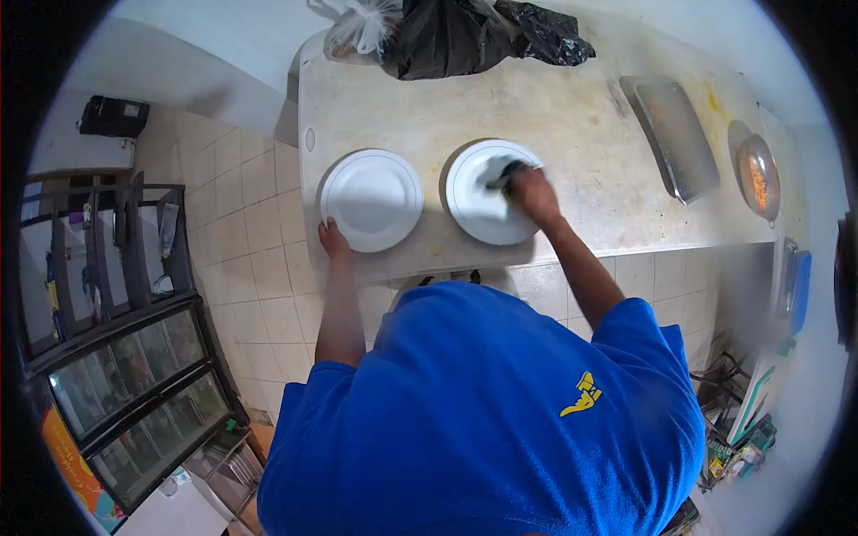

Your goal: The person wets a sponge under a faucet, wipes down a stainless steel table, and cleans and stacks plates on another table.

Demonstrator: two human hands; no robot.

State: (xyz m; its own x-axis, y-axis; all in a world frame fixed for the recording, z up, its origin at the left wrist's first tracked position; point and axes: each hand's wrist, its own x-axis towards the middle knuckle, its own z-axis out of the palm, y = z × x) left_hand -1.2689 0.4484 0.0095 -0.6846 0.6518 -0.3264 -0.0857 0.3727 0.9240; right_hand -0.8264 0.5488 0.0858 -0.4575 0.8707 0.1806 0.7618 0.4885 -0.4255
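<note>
Two round white plates lie side by side near the front edge of the table. At the lower left rim of the left plate (373, 192), my left hand (333, 238) is closed on the edge. My right hand (533, 196) is over the right plate (478, 210), its fingers closed round a small dark thing (506, 175). Motion blurs that thing, so its kind does not show; it is at or just above the plate's surface. Whether more plates are stacked under either one is hard to see.
Black plastic bags (456, 40) and a clear bag (362, 31) sit at the table's far edge. To the right are a metal tray (675, 138) and a bowl (758, 177) with orange bits of food. A glass-fronted cabinet (138, 393) stands on the left.
</note>
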